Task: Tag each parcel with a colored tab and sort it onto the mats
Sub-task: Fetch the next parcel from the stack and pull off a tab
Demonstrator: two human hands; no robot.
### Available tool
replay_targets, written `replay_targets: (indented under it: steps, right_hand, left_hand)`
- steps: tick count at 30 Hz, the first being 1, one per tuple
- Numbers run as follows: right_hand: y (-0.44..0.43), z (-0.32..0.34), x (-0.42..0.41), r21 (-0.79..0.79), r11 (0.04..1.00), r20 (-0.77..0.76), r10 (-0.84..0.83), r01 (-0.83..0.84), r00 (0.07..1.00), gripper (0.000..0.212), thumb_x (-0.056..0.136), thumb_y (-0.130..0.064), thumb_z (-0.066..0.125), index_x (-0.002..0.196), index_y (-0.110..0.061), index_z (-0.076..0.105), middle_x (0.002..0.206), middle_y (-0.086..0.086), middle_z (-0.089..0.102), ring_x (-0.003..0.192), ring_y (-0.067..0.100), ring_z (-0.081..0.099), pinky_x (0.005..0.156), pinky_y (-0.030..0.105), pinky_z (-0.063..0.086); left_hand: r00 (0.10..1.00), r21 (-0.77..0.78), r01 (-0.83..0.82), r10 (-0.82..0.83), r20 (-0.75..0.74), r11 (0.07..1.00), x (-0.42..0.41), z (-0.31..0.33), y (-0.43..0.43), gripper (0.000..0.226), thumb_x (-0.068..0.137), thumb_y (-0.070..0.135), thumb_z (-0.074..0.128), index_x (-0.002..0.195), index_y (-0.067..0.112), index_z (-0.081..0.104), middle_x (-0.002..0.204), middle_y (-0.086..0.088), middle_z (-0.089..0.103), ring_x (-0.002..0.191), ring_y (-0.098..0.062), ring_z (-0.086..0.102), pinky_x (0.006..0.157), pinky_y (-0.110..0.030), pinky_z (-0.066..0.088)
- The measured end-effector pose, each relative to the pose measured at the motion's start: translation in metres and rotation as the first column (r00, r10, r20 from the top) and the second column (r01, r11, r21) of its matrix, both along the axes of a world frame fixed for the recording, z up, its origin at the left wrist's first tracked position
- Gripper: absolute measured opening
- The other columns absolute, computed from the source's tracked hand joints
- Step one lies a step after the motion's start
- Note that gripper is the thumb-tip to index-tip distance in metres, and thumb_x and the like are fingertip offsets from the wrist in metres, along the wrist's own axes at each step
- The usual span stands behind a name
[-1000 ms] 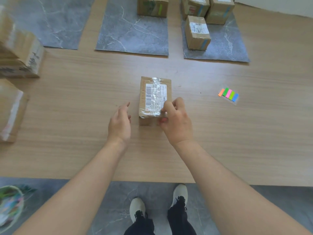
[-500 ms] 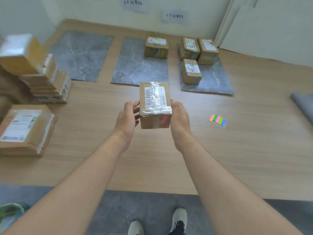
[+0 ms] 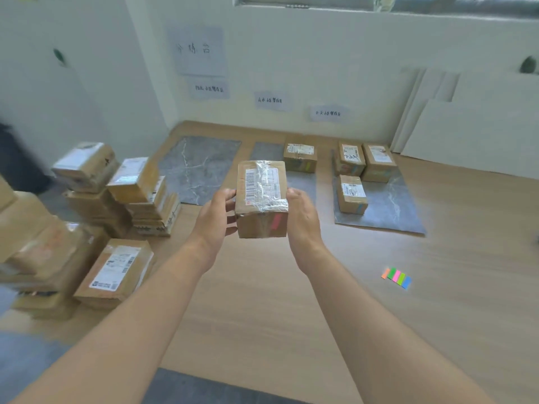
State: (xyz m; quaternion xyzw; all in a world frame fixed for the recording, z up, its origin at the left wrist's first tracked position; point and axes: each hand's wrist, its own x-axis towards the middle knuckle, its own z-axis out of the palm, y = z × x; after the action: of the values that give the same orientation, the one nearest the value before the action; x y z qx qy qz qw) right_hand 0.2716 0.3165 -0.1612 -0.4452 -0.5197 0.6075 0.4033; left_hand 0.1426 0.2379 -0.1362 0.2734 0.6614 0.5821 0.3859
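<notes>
Parcel (image 3: 260, 190) held up in mid-air over the surface (image 3: 262, 293), centre of view. Left grip (image 3: 217, 217) clamped on its left side, right grip (image 3: 303, 218) clamped on its right side. Pink tab (image 3: 275, 222) stuck on its near face. Tab strip (image 3: 397, 277) lies near right. Far: left mat (image 3: 198, 170) bare, middle mat (image 3: 302, 185) w/ 1 box, right mat (image 3: 390, 208) w/ 3. Box stack (image 3: 116, 199) at left.

Both hands, left (image 3: 214, 218) and right (image 3: 303, 218), grip a taped parcel (image 3: 261, 198) above the surface (image 3: 262, 301). A pink tab (image 3: 275, 222) sticks to its near face. Coloured tabs (image 3: 396, 277) lie to the right.
</notes>
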Motion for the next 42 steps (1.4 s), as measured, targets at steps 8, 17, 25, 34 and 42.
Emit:
replay_targets:
  steps: [8, 17, 25, 34, 42]
  right_hand:
    - [0.041, -0.005, -0.038, 0.01, 0.986, 0.052, 0.168, -0.169, 0.984, 0.021, 0.106, -0.035, 0.043, 0.118, -0.034, 0.061, 0.122, -0.001, 0.066, 0.099, 0.011, 0.067, 0.071, 0.022, 0.047]
    - [0.085, -0.029, -0.134, -0.011, 0.969, 0.12, 0.246, -0.247, 0.962, 0.033, 0.104, -0.043, 0.043, 0.132, -0.038, 0.06, 0.118, -0.006, 0.071, 0.092, 0.014, 0.071, 0.084, 0.029, 0.052]
    - [0.149, -0.059, -0.254, -0.101, 0.986, 0.168, 0.147, -0.132, 0.975, 0.034, 0.104, -0.039, 0.041, 0.133, -0.04, 0.059, 0.117, -0.011, 0.073, 0.097, 0.012, 0.073, 0.094, 0.033, 0.054]
    - [0.231, -0.092, -0.354, -0.169, 0.984, 0.199, 0.092, -0.058, 0.976, 0.032, 0.106, -0.03, 0.041, 0.089, -0.05, 0.06, 0.094, -0.021, 0.07, 0.086, 0.007, 0.07, 0.069, 0.016, 0.047]
    - [0.319, -0.13, -0.408, -0.218, 0.97, 0.19, 0.148, -0.105, 0.971, 0.034, 0.105, -0.032, 0.038, 0.118, -0.04, 0.068, 0.104, -0.014, 0.074, 0.07, -0.008, 0.066, 0.068, 0.015, 0.043]
  left_hand:
    - [0.995, -0.039, -0.096, 0.096, 0.0, 0.995, -0.031, -0.002, 0.026, 0.037, 0.1, 0.042, 0.035, 0.103, 0.036, 0.071, 0.104, 0.013, 0.075, 0.098, -0.018, 0.067, 0.098, -0.04, 0.047]
    - [0.989, -0.043, -0.119, 0.122, 0.082, 0.992, -0.122, -0.019, 0.069, 0.036, 0.102, 0.037, 0.038, 0.104, 0.033, 0.074, 0.1, 0.016, 0.076, 0.096, -0.012, 0.068, 0.09, -0.029, 0.05]
    - [0.988, -0.115, -0.036, 0.053, 0.147, 0.993, -0.247, -0.057, 0.162, 0.038, 0.092, 0.047, 0.043, 0.101, 0.031, 0.077, 0.1, 0.006, 0.077, 0.101, -0.016, 0.067, 0.102, -0.04, 0.05]
    - [0.982, -0.182, -0.117, 0.141, 0.124, 0.976, -0.343, -0.091, 0.27, 0.037, 0.095, 0.036, 0.037, 0.084, 0.022, 0.069, 0.092, -0.002, 0.074, 0.065, -0.01, 0.061, 0.053, -0.022, 0.043]
    - [0.983, -0.327, -0.078, 0.126, 0.131, 0.942, -0.413, -0.115, 0.36, 0.029, 0.093, 0.032, 0.039, 0.075, 0.022, 0.06, 0.085, -0.003, 0.071, 0.074, -0.02, 0.058, 0.076, -0.033, 0.046]
